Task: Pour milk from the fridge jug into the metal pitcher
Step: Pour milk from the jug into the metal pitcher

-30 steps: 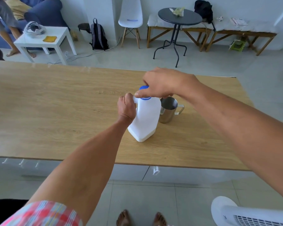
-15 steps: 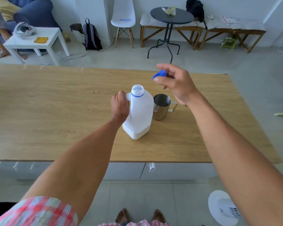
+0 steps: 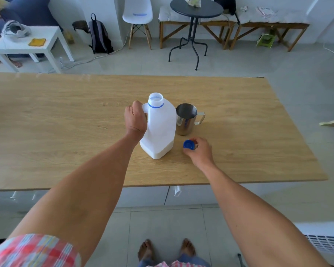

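A white plastic milk jug stands upright on the wooden table, its mouth uncapped and a little milk showing at the bottom. My left hand grips the jug's handle on its left side. Just right of the jug stands the metal pitcher, its handle pointing right and its inside looking empty. My right hand pinches the blue cap low at the table surface, in front of the pitcher and right of the jug's base.
The table's right edge and near edge are close by. Beyond the table are a round dark side table, a white chair, benches and a white low table. A white appliance stands on the floor at lower right.
My right hand lifted the blue cap off the jug, carried it up to the right, then brought it down to the table in front of the pitcher. My left hand kept hold of the handle.
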Tool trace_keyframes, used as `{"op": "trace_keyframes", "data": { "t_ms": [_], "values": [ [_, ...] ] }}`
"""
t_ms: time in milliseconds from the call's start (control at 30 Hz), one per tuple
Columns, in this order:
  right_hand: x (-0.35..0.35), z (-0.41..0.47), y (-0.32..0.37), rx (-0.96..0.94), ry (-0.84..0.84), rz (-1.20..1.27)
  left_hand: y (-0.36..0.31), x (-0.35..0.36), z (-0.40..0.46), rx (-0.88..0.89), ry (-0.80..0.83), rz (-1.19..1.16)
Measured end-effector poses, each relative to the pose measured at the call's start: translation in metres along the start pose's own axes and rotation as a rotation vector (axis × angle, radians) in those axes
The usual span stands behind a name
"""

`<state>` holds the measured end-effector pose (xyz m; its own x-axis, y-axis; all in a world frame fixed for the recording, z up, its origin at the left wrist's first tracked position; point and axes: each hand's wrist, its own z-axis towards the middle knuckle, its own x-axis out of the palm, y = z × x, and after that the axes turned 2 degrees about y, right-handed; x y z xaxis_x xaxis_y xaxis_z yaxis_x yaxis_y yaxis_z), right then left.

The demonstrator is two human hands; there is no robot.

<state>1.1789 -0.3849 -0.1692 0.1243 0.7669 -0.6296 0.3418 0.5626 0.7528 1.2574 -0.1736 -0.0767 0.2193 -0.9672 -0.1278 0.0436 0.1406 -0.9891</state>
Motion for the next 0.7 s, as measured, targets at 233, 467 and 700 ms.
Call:
{"op": "trace_keyframes", "data": {
  "t_ms": [233, 467, 700],
  "values": [
    [0.012, 0.002, -0.01, 0.041, 0.045, -0.068, 0.002, -0.002, 0.0, -0.001, 0.023, 0.037],
    [-0.022, 0.02, 0.028, 0.048, -0.112, 0.208, -0.004, -0.007, -0.009, -0.026, 0.046, 0.063],
    [-0.053, 0.079, 0.059, 0.029, -0.069, 0.117, -0.014, 0.0, -0.015, -0.085, -0.019, 0.042]
  ]
}}
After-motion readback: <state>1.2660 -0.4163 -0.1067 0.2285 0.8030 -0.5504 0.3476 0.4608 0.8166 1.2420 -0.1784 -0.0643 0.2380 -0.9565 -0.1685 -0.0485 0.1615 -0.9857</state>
